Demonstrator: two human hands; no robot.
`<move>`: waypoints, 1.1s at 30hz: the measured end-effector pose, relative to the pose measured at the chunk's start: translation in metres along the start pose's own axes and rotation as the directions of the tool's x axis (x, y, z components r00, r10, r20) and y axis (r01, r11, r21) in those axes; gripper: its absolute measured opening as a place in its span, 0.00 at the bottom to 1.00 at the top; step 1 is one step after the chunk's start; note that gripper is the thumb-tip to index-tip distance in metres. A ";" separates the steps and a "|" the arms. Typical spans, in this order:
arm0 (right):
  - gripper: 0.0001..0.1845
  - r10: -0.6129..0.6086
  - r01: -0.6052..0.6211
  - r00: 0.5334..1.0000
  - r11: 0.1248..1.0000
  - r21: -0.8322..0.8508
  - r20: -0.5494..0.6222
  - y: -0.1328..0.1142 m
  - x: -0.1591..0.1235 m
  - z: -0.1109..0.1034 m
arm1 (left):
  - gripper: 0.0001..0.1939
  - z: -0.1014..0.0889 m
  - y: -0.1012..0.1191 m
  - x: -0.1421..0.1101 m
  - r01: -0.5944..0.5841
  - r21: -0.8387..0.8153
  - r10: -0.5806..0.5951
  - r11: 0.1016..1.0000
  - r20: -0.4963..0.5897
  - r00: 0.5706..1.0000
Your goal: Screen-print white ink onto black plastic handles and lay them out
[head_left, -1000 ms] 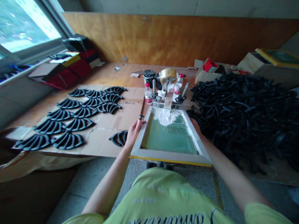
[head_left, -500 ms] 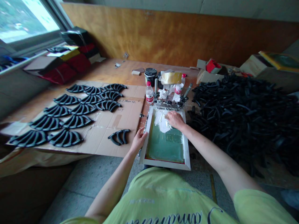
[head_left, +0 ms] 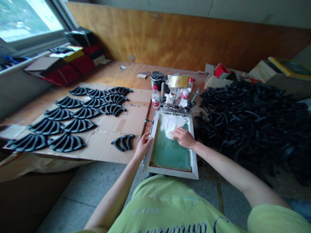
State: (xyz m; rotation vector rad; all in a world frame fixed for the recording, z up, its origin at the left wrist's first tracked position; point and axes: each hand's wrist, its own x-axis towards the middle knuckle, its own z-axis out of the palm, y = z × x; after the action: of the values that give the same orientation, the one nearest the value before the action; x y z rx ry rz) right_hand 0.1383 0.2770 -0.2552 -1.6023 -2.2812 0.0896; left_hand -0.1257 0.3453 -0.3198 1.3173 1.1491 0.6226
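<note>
Black ribbed arches point(head_left: 80, 126) in rows, thick white paste point(head_left: 171, 124) on a green mesh screen point(head_left: 170, 155)

Starting far left, a brown cardboard sheet point(head_left: 126, 124) on the wooden table point(head_left: 109, 72) carries about a dozen neat fans of those arches, and a loose trio of arches point(head_left: 123, 142) sits apart near its edge. Moving right, the left hand point(head_left: 143, 146) is pressed against the left rail of a pale wooden frame point(head_left: 170, 173), fingers spread, holding only that rail. The frame lies flat at the table's near edge, its far end in metal clamps point(head_left: 176, 108), with a plastic water bottle point(head_left: 155, 98) and a black-lidded jar point(head_left: 157, 80) just beyond. Paste covers the upper part of the mesh; the lower part is bare green. The right hand point(head_left: 184, 137) lies open and palm-down on the mesh at the paste's edge, fingers close together, no tool in it. And at far right, a huge heap of loose black arches point(head_left: 250, 129) dwarfs the laid-out rows, so far more lies heaped than arranged. Whether the rows carry any print, I can't tell from here.
</note>
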 end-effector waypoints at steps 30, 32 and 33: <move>0.07 0.215 -0.210 0.973 0.975 0.066 -0.082 -0.062 -0.014 0.023 | 0.30 0.058 0.056 -0.045 0.390 -0.374 -0.292 0.841 0.292 0.911; 0.09 0.096 -0.091 0.995 0.988 0.126 -0.035 -0.065 -0.020 0.024 | 0.27 0.041 0.033 -0.050 0.344 -0.393 -0.296 0.853 0.180 0.938; 0.10 0.121 -0.114 0.992 0.984 0.138 -0.043 -0.055 -0.026 0.025 | 0.25 0.024 0.021 -0.050 0.324 -0.386 -0.304 0.864 0.113 0.946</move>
State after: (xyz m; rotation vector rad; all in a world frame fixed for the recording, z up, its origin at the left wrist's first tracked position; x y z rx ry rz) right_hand 0.0887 0.2370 -0.2709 -1.6477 -2.0940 0.2259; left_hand -0.1167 0.2956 -0.2884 0.7692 1.0956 0.5439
